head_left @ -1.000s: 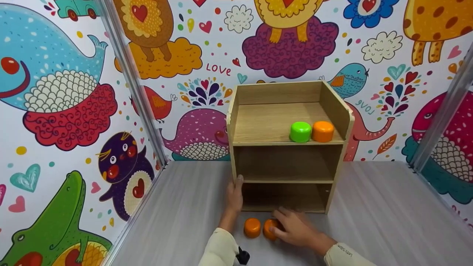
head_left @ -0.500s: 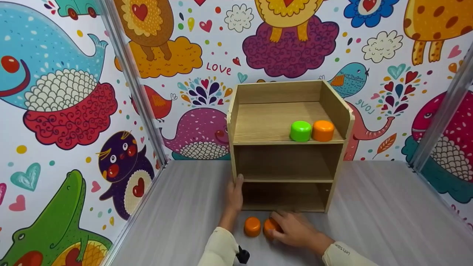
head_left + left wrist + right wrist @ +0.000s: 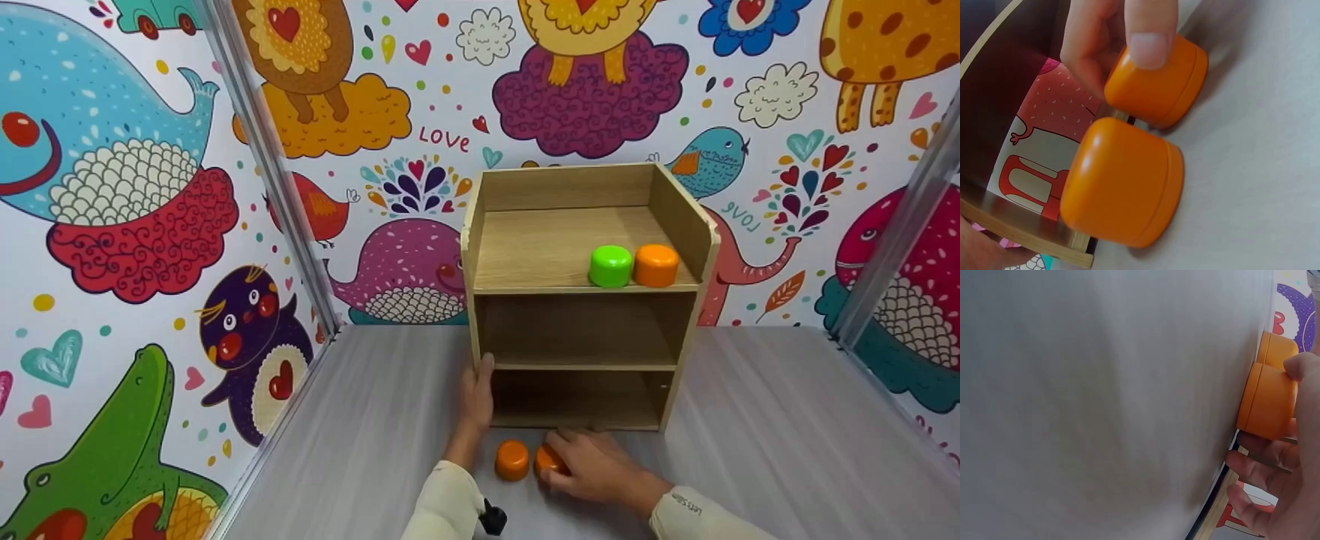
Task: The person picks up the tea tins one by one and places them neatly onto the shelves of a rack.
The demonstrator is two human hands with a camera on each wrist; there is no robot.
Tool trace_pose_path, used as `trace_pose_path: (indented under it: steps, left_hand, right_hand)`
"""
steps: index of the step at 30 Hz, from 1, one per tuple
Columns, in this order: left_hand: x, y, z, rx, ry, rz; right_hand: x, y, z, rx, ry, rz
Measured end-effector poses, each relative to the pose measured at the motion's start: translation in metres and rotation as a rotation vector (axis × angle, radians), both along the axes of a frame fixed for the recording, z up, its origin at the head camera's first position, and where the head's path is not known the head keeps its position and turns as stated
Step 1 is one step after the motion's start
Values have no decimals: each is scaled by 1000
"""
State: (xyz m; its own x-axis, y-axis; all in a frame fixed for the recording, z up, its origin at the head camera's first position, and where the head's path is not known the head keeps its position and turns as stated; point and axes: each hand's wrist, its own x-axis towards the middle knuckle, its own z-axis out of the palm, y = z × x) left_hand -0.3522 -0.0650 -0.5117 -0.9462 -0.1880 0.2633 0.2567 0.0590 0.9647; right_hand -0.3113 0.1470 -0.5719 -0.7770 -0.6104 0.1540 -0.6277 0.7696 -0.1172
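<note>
Two small orange round containers stand on the grey tabletop in front of a wooden shelf (image 3: 576,368). My right hand (image 3: 596,466) pinches the right container (image 3: 551,459), thumb on the near side and fingers on the far side. In the left wrist view that thumb lies across the container's (image 3: 1154,90) surface. The left container (image 3: 512,460) stands close beside it, untouched. My left hand (image 3: 476,397) grips the shelf's left side panel low down, thumb at the front edge; its other fingers are mostly hidden in the head view.
On the shelf's top board sit a green container (image 3: 610,266) and an orange container (image 3: 656,265), side by side at the right. Both lower compartments stand open to the front. Patterned wall panels (image 3: 420,90) enclose the tabletop (image 3: 360,420) at the back and sides.
My right hand has shifted slightly left and settled further round the right orange container. The left hand, shelf and other containers have stayed in place.
</note>
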Motion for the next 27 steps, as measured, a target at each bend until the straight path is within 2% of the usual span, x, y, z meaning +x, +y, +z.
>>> trace_pose_path:
  steps: [11,17,27]
  left_hand:
    - [-3,-2,-1,4,40,-1]
    - [-2,-3,2,15,32,-47]
    - [-3,-2,1,4,9,-25]
  right_hand:
    - [0,-6,-3,20,74,0]
    - [-1,-6,-5,38,143,23]
    - [-3,-7,-5,101,126,43]
